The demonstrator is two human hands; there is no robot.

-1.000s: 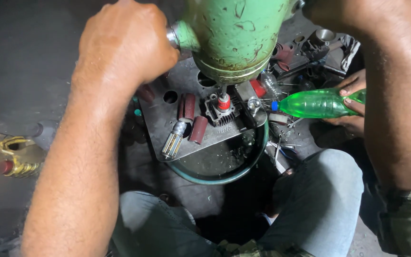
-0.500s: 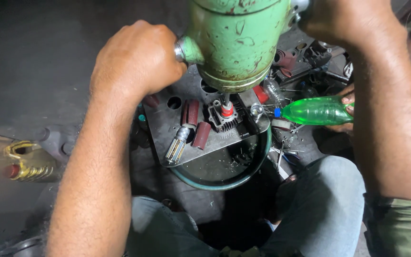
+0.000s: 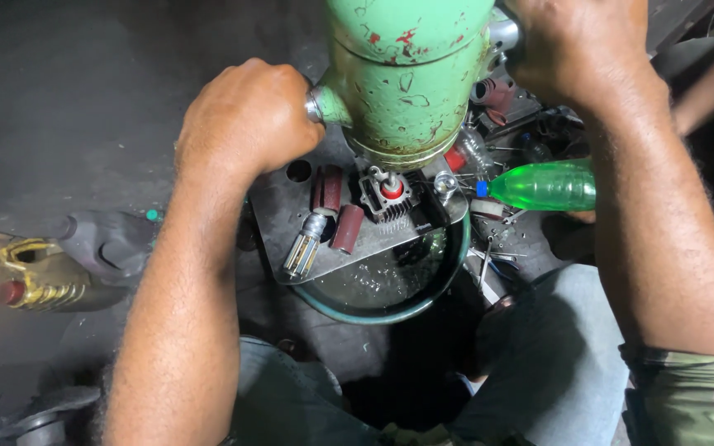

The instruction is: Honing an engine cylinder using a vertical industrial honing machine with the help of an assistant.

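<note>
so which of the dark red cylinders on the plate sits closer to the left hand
The upper cylinder, lying just below the left hand. The other cylinder lies lower, tilted, beside the ribbed metal tool.

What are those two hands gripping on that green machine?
Left hand grips the metal handle at the green machine head's left side; right hand grips one at its right.

This was a grimy machine workshop. A chipped green-painted machine head (image 3: 406,78) hung over a steel work plate (image 3: 357,235) strewn with a small finned engine cylinder (image 3: 386,198), brown cylindrical parts (image 3: 328,188) and a fluted metal tool (image 3: 303,248). A round basin (image 3: 390,285) of liquid sat under the plate, and the dark counter (image 3: 68,107) looked oil-stained.
</note>
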